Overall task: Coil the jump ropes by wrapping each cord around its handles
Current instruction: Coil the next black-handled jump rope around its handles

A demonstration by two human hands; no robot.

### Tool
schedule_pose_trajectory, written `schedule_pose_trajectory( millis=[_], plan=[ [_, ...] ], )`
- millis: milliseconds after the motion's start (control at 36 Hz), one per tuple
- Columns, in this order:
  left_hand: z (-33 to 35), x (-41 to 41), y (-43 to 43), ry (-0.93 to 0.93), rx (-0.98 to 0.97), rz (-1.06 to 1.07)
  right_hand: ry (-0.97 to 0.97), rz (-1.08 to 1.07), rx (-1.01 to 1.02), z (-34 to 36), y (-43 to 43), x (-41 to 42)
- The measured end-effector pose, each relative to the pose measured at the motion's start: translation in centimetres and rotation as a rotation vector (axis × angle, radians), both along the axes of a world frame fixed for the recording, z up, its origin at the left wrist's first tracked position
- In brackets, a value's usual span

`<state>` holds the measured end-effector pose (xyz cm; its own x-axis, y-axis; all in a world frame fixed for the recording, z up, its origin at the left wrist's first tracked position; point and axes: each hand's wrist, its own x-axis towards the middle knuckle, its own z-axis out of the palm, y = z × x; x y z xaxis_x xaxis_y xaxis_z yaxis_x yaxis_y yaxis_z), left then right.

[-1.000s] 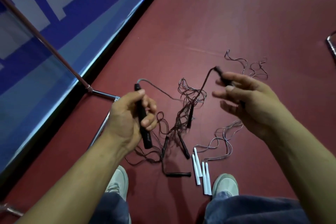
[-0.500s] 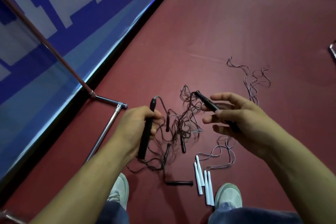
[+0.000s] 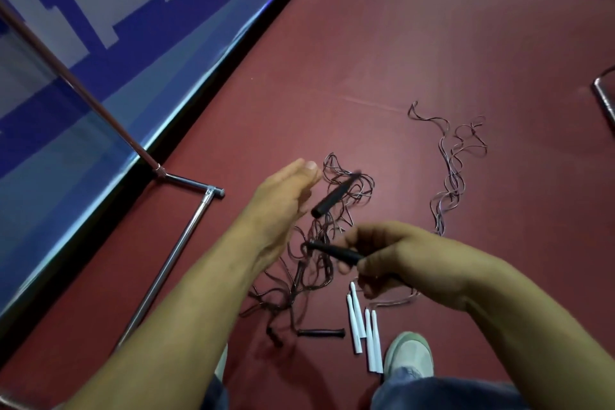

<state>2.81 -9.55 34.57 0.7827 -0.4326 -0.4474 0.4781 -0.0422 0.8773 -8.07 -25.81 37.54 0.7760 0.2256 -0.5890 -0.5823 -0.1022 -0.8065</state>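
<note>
A tangle of thin dark jump-rope cords (image 3: pixel 346 190) lies on the red floor in front of me. My right hand (image 3: pixel 409 263) grips one black handle (image 3: pixel 332 251) that points left over the tangle. My left hand (image 3: pixel 283 200) is spread with straight fingers. Just right of its fingers is a second black handle (image 3: pixel 334 197), blurred and tilted, apart from the palm. A third black handle (image 3: pixel 321 332) lies flat on the floor below the tangle. Several white handles (image 3: pixel 364 326) lie side by side near my right shoe, and their cord (image 3: pixel 454 163) loops away to the upper right.
A chrome stand frame (image 3: pixel 179 243) runs along the floor at the left, beside a blue and white banner (image 3: pixel 100 43). My shoes (image 3: pixel 411 354) are at the bottom. A metal object (image 3: pixel 605 100) pokes in at the right edge. Bare red floor stretches beyond the cords.
My left hand has opened and let go of its black handle, which now sits beside the fingers. My right hand has come down and to the left with its handle, nearer to me.
</note>
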Motion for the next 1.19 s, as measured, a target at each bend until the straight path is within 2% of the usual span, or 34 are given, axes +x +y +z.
schedule_pose_trajectory(
  millis=[111, 250, 333, 444, 639, 694, 750, 833, 889, 944, 1000, 1056, 1111, 1194],
  plan=[
    [-0.2, -0.4, 0.7, -0.064, 0.049, -0.066, -0.013, -0.164, 0.084, -0.1, 0.1, 0.4],
    [-0.7, -1.2, 1.2, -0.136, 0.116, -0.331, -0.078, -0.322, 0.213, 0.2, 0.3, 1.0],
    [-0.2, -1.4, 1.0, -0.186, 0.151, -0.385, -0.145, -0.364, 0.27, 0.6, 0.2, 1.2],
    [-0.8, -1.0, 1.2, -0.284, 0.319, -0.39, -0.24, -0.399, 0.348, 1.1, -0.2, 0.8],
    [-3.5, -1.1, 2.4, -0.366, 0.644, -0.538, -0.399, -0.292, 0.596, 2.0, -0.5, 0.2],
    [-4.6, -1.0, 3.1, -0.422, 0.826, -0.58, -0.405, -0.28, 0.588, 2.1, -0.5, 0.1],
    [-5.1, -0.9, 3.5, -0.431, 0.912, -0.613, -0.376, -0.331, 0.541, 1.8, -0.3, 0.1],
    [-4.9, -0.8, 3.3, -0.349, 0.794, -0.474, -0.281, -0.384, 0.336, 0.9, 0.0, 0.3],
    [-4.2, -0.8, 2.8, -0.153, 0.573, -0.257, -0.182, -0.338, 0.134, 0.2, 0.1, 0.3],
    [-3.2, -0.5, 2.3, 0.074, 0.266, -0.082, -0.062, -0.286, 0.006, -0.4, 0.3, 0.1],
    [-2.2, -0.5, 1.8, 0.227, -0.002, 0.021, -0.008, -0.258, -0.062, -0.9, 0.8, -0.1],
    [-1.2, -1.0, 1.3, 0.313, -0.183, 0.057, -0.019, -0.248, -0.099, -1.2, 1.4, 0.0],
    [-0.7, -1.4, 0.9, 0.36, -0.314, 0.086, -0.049, -0.201, -0.133, -1.4, 1.7, 0.1],
    [-0.1, -1.5, 0.5, 0.396, -0.462, 0.149, -0.057, -0.021, -0.184, -1.6, 2.0, 0.1]
  ],
)
